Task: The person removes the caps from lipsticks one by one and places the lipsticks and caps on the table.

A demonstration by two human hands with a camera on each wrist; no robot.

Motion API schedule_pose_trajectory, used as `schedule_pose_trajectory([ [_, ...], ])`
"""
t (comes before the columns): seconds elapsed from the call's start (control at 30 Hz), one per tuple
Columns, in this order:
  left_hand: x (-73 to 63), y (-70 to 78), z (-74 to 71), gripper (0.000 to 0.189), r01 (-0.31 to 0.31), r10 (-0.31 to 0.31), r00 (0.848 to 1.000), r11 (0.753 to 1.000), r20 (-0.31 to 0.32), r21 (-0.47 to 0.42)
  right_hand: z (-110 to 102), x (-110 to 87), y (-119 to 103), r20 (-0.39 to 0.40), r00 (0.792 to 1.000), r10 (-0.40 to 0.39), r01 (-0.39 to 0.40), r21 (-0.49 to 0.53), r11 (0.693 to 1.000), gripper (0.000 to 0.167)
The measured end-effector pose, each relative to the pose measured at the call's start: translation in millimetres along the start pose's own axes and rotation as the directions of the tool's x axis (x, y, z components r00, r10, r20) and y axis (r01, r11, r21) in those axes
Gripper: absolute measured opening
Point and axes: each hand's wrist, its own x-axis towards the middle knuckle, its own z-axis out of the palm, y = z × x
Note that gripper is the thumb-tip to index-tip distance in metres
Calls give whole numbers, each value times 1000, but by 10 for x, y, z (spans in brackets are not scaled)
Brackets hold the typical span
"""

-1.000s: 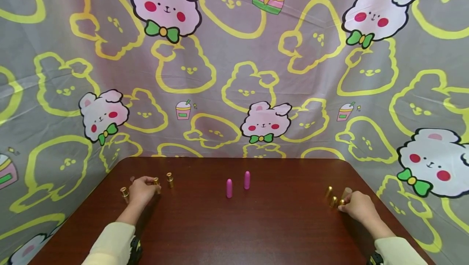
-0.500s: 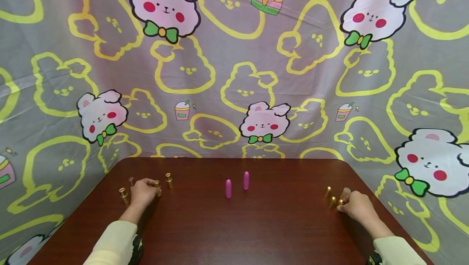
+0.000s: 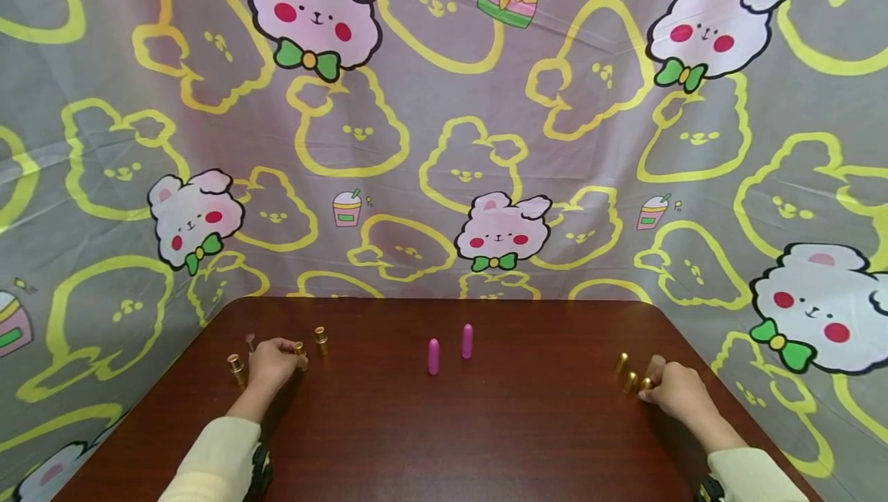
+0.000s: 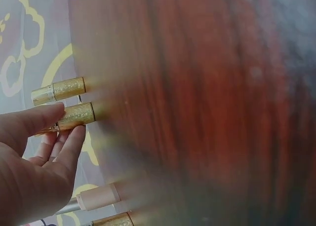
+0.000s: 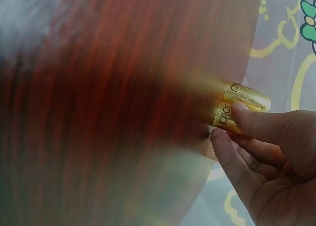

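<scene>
At the table's left side, my left hand point(image 3: 273, 363) pinches a gold lipstick tube point(image 4: 76, 116) between thumb and fingers; the tube stands upright. Another gold tube point(image 3: 321, 340) stands just beyond it, while a third gold one point(image 3: 237, 368) and a slim pinkish-brown one point(image 3: 250, 342) are behind the hand to the left. On the far right, thumb and fingertips of my right hand point(image 3: 680, 392) pinch a gold, round-topped lipstick cap point(image 5: 236, 95) with dark lettering. Two similar gold caps point(image 3: 630, 382) stand beside it, and a beige cap point(image 3: 655, 365) is partly hidden by the hand.
Two bright pink bullet-shaped pieces, a nearer one point(image 3: 433, 357) and a farther one point(image 3: 468, 341), stand upright mid-table. The dark red-brown wooden table point(image 3: 444, 432) ends at a patterned cloth point(image 3: 416, 139) behind and at both sides.
My left hand has shifted slightly to the right with the gold tube, showing more of the pinkish-brown one behind it. My right hand stays in place on the gold cap.
</scene>
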Motion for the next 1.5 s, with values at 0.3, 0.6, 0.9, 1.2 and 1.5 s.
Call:
schedule_pose_trajectory([
  [0.3,-18,-3,-12,26,12,-12,1000,1000,5,-25,-70,-6,-14,46,998,31,-32,21,999,28],
  [0.6,-29,-9,-29,26,18,-18,1000,999,12,-30,-269,24,-130,55,996,67,-69,36,997,13],
  [0.9,-42,-12,-26,26,28,-27,1000,999,8,-44,-361,69,-428,7,999,48,-48,50,998,38],
  [1.2,-31,-36,-38,26,18,-18,1000,999,5,-30,-244,117,-790,-8,1000,-12,13,100,995,35],
  [1.5,-4,-10,-56,27,18,-18,1000,1000,17,-5,-31,220,-1144,17,999,-29,26,134,991,35],
])
